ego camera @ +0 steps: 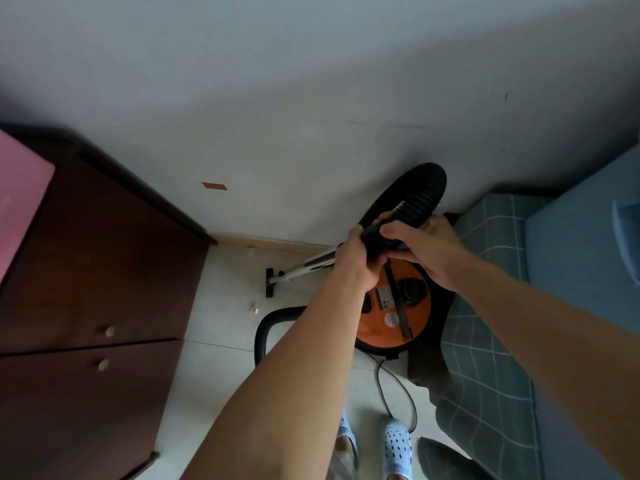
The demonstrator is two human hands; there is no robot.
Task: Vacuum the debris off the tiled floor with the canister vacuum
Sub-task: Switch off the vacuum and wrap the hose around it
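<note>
At centre frame, a person stands over an orange canister vacuum (394,306) and grips the black handle end of its ribbed hose (415,192) with both hands. The left hand (353,258) has its fingers curled fully round the handle where the metal wand (304,265) leaves it; the right hand (422,247) is closed over the same handle from above, thumb across the top. Whether either hand is twisting a joint or only holding cannot be told.

The wand slopes down and left to the floor head (269,282), which rests on the pale tiled floor (221,327) just below the skirting. The debris — small pale scraps — lies in two spots: one scrap (250,250) against the wall above the head, another (254,308) just below it, left of the canister. Neither is under the head.

Risks from here look plain enough. The hose arches high against the wall and a second loop (263,327) curls on the tiles by the left forearm — a hard pull could tip or drag the canister, or kink the hose. The power cord (398,386) trails past the person's blue clogs (396,445) at lower centre, so a backward step could snag it. The checked bedcover (485,306) hangs close on the right, where it could be drawn into the head. A dark wooden cabinet (104,271) crowds the left, leaving little room to swing the wand.
</note>
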